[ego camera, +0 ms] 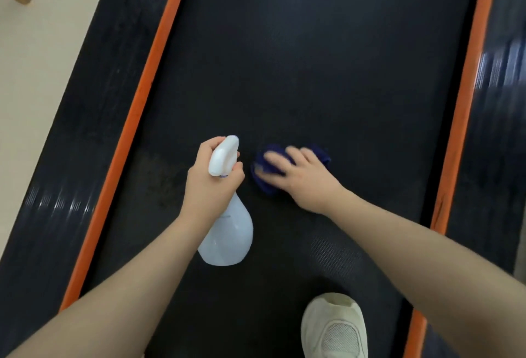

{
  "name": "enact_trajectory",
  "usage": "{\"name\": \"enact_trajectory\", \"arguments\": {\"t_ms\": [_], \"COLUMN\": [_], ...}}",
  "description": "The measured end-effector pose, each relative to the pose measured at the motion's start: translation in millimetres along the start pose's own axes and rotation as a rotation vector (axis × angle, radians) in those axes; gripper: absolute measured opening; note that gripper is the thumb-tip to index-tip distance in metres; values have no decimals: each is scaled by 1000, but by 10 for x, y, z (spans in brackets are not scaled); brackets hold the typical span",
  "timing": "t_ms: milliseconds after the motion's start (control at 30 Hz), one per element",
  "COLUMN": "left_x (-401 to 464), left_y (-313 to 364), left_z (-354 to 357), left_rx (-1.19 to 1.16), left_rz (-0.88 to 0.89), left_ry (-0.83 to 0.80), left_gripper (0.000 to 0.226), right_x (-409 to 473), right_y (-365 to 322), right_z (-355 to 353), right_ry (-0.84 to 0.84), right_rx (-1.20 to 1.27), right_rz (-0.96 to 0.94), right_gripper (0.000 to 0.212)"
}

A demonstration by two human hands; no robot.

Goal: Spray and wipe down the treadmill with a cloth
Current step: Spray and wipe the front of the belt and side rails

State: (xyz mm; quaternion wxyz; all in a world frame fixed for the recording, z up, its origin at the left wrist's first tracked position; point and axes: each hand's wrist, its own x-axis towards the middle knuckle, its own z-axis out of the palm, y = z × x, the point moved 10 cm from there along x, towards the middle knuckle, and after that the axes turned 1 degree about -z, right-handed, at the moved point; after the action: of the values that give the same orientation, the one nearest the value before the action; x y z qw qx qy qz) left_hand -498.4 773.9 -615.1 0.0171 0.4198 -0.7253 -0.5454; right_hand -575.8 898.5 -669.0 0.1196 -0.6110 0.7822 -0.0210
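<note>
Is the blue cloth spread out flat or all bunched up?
Bunched up. The blue cloth sits in a crumpled lump on the treadmill belt under the right hand, only its edges showing.

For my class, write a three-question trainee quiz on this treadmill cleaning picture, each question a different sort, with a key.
1. True or false: the left hand grips the spray bottle.
2. Which does the right hand press on the belt? A) a sponge B) a blue cloth C) a brush
3. Fill in: the strips along the belt's edges are ____ in colour.

Key: 1 true; 2 B; 3 orange.
</note>
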Motion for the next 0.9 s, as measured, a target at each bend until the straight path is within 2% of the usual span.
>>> {"name": "enact_trajectory", "arguments": {"t_ms": [33,67,100,167,200,233,267,300,367,400,433,467,567,600,667,733,800,833,900], "left_x": [-3,-10,-19,-31,-43,-59,-76,-89,-111,-110,-110,-114,-166,-196,-274,-328,-336,-330,-332], "left_y": [16,30,45,65,66,71,83,104,166,197,218,242,346,394,524,685,815,853,908], "left_z": [3,2,12,54,83,113,146,190,299,357,416,451,553,591,690,815,956,1018,1138], "left_rx": [10,17,21,39,52,62,72,83,109,116,116,107,64,49,19,-7,-13,-8,2], "left_rz": [5,11,16,32,39,43,47,53,73,84,87,86,121,131,146,171,207,219,229], "left_ry": [-4,-6,-11,-26,-31,-31,-29,-31,-54,-68,-79,-84,-74,-72,-92,-134,-174,-180,-183], "left_gripper": [40,39,39,39,40,39,39,39,38,38,38,38,37,38,38,38,37,36,36], "right_x": [-107,-176,-201,-322,-436,-542,-616,-684,-911,-969,-959,-889,-871,-956,-1184,-1411,-1397,-1356,-1379], "right_y": [-25,68,268,834,926,863,698,446,-35,-42,82,313,969,960,661,350,504,709,1252], "right_z": [39,41,24,46,50,67,71,105,293,299,209,93,83,79,91,226,169,92,-7], "right_ry": [-23,-36,-30,-4,19,23,93,127,52,34,74,105,91,117,213,125,136,173,180], "right_rx": [-22,-40,-41,83,149,196,182,139,40,11,-10,-24,100,134,87,74,28,16,80], "right_rz": [-96,-99,23,532,725,804,751,598,205,77,56,152,664,720,608,431,339,400,688], "right_gripper": [69,68,66,63,63,64,64,65,66,66,64,60,62,64,66,71,72,72,75]}}
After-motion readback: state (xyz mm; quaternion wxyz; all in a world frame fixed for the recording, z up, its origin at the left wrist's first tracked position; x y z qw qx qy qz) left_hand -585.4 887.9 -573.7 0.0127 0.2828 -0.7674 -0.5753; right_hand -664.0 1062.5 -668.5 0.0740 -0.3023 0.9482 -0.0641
